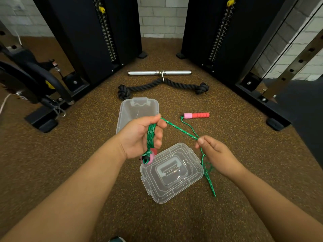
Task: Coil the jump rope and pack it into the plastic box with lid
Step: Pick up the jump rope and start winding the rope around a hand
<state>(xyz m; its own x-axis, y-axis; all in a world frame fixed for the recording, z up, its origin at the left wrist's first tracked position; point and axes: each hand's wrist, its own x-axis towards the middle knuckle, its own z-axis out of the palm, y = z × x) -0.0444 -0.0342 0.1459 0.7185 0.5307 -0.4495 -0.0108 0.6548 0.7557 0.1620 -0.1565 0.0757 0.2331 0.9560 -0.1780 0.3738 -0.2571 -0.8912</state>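
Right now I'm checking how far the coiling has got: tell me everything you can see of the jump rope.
The jump rope is a green braided cord with red-and-pink foam-looking handles. The left hand grips several gathered loops along with one handle, which pokes out below the palm. The cord runs taut to the right hand, which pinches it, then hangs below in a loose loop. The other handle lies on the floor, right of the open box.

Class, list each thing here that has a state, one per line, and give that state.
Box: open, empty.
Lid: off, on floor.
Rope: partly coiled.
Left hand: grips the coils.
Right hand: pinches the rope.
Free handle: lying on floor.
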